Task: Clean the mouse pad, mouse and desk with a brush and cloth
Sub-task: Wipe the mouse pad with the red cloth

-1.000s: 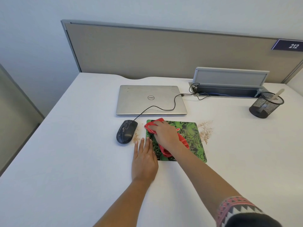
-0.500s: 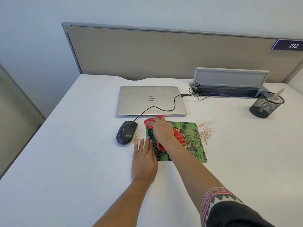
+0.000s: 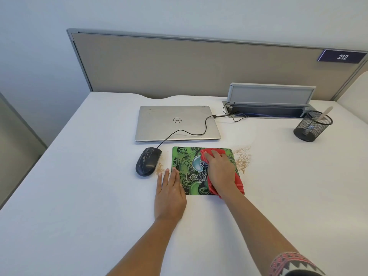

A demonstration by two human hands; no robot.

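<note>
A green patterned mouse pad [image 3: 185, 158] lies on the white desk [image 3: 79, 196]. My right hand [image 3: 220, 171] presses a red cloth [image 3: 238, 181] flat onto the pad's right half, fingers straight. My left hand [image 3: 169, 193] lies flat with its fingers on the pad's near left corner. A black wired mouse [image 3: 148, 161], smeared with dirt, sits just left of the pad. Brown crumbs [image 3: 243, 158] are scattered right of the pad, and a few more crumbs [image 3: 160, 167] lie between mouse and pad. A brush handle [image 3: 325, 113] sticks out of a mesh cup.
A closed silver laptop [image 3: 177, 122] lies behind the pad, the mouse cable running across it to an open cable tray [image 3: 266, 110]. The black mesh cup [image 3: 312, 126] stands at the far right. A beige partition [image 3: 199, 66] backs the desk.
My right hand slid the red cloth from the pad's left half to its right half, uncovering the pad's printed logo. My left hand stayed put.
</note>
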